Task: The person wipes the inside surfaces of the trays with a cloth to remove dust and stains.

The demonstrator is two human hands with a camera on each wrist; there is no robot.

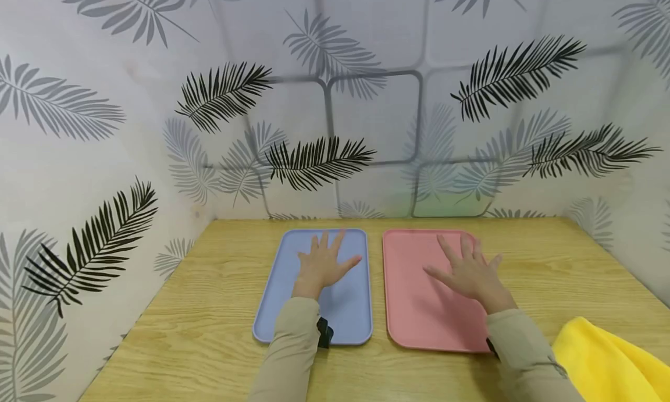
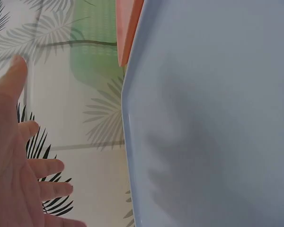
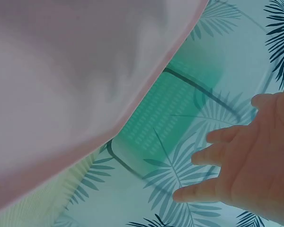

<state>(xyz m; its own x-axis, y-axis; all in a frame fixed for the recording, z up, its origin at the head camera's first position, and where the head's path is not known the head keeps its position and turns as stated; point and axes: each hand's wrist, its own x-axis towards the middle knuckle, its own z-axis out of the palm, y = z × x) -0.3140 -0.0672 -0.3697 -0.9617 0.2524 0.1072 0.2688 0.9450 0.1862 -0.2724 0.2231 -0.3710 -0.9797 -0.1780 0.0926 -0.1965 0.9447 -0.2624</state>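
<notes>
Two trays lie side by side on a wooden table: a blue tray [image 1: 345, 320] on the left and a pink tray [image 1: 419, 326] on the right. My left hand [image 1: 321, 266] is over the blue tray with its fingers spread, holding nothing. Over the upper right part of the pink tray, my right hand [image 1: 471, 274] also has its fingers spread and holds nothing. In the left wrist view the blue tray [image 2: 217, 94] carries the shadow of the left hand [image 2: 14, 165]. The right wrist view has the pink tray [image 3: 61, 94] beside the spread right hand [image 3: 255, 161].
A yellow cloth [image 1: 607, 361] lies bunched at the table's right front. The wood-grain table [image 1: 209, 309] reaches back to a leaf-patterned curtain [image 1: 377, 117], which also hangs on both sides. A green basket-like shape [image 3: 165, 113] shows faintly behind the curtain.
</notes>
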